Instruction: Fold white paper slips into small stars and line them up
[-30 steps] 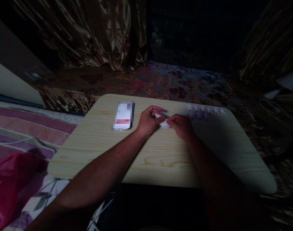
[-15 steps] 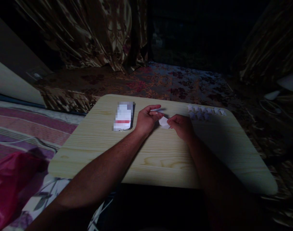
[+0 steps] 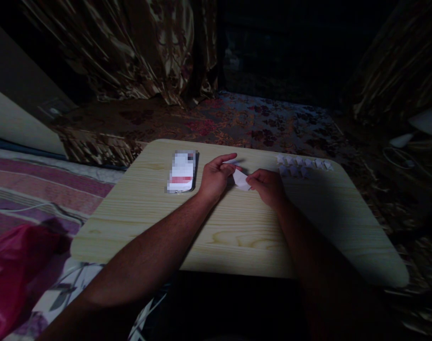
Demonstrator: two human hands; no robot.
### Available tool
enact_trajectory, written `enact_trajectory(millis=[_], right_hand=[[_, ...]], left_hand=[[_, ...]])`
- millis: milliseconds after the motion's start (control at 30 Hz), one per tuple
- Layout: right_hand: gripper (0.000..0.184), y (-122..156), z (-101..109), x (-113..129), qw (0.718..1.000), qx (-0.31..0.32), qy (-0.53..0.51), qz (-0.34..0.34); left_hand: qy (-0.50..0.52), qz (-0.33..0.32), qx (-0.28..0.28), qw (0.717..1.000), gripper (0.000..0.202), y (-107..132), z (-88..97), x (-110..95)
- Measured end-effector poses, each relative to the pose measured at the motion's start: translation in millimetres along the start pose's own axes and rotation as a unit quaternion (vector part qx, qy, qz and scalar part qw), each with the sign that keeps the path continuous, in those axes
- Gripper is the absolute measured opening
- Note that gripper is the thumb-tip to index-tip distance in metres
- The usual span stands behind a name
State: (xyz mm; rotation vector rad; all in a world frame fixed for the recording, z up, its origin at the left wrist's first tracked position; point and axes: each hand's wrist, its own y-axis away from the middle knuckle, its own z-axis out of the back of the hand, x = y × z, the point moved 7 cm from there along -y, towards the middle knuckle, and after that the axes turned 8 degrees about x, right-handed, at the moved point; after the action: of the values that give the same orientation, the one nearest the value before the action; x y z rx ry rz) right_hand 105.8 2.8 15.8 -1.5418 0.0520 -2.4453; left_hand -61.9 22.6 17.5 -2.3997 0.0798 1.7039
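A small piece of folded white paper (image 3: 242, 180) is held just above the wood-grain table (image 3: 237, 222). My right hand (image 3: 268, 185) pinches its right edge between thumb and fingers. At the upper left corner of the paper, my left hand (image 3: 217, 177) is closed on it with the thumb and a finger, while the index finger stretches out above. Beyond my right hand, several small folded paper pieces (image 3: 299, 162) lie in two rows near the table's far right corner. Part of the paper is hidden by my fingertips.
A phone (image 3: 182, 171) with a blurred-out screen lies on the table, left of my hands. To the left is a bed with a striped cover (image 3: 20, 182) and a pink bag (image 3: 19, 274). Patterned curtains (image 3: 148, 52) hang behind the table. A white cable (image 3: 396, 158) lies at the right.
My left thumb has drawn back slightly to the left along the paper's corner, so more of the paper shows. My right hand has stayed almost still.
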Motion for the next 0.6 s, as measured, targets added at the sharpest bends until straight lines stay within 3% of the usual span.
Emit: enact_trajectory(millis=[233,333,433,600], right_hand=[[0.018,-0.4,2.3,-4.7,0.999,-0.009,-0.035,-0.034],[0.018,0.6,3.3,-1.5,0.999,-0.011,-0.035,-0.034],[0.018,1.4,3.7,1.5,0.999,-0.01,-0.026,-0.032],[0.019,0.9,1.2,1.9,1.0,0.007,-0.012,-0.017]], left_hand=[[0.009,0.002,-0.037,0.999,0.042,-4.0,10.5,-0.9],[-0.017,0.016,-0.002,1.0,0.032,-2.4,2.9,4.3],[-0.044,0.036,0.073,0.996,0.029,0.7,-10.9,11.8],[-0.061,0.046,0.1,0.992,0.024,2.2,-13.2,17.4]])
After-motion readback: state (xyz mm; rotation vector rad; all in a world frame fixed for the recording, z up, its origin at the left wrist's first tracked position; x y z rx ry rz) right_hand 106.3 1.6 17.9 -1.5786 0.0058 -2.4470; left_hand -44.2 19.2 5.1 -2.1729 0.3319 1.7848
